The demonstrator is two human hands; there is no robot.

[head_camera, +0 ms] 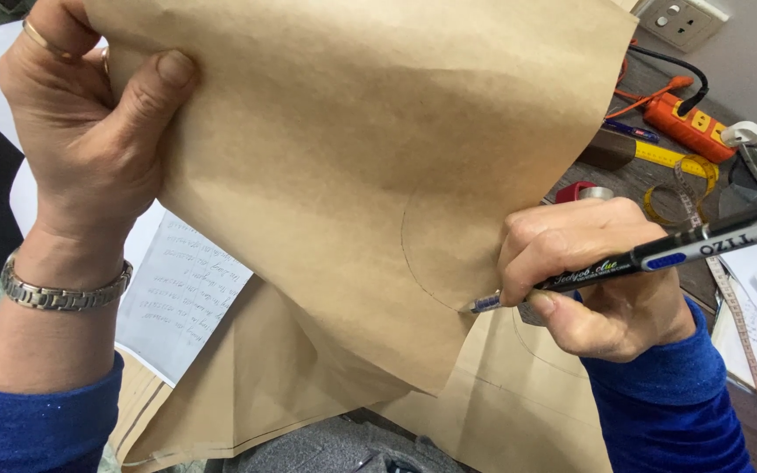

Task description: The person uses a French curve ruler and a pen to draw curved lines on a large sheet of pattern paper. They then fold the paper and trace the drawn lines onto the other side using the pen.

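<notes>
Pen (624, 258) pinched in the right hand (602, 289) traces a curved line on brown paper (361, 175) that the left hand (89, 131) grips and lifts by its upper edge above the desk, the curve apparently unfinished and needing a steady sheet.

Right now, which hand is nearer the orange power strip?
Right. The right hand, holding a pen, sits just below-left of the orange power strip; the left hand grips the brown paper far across.
</notes>
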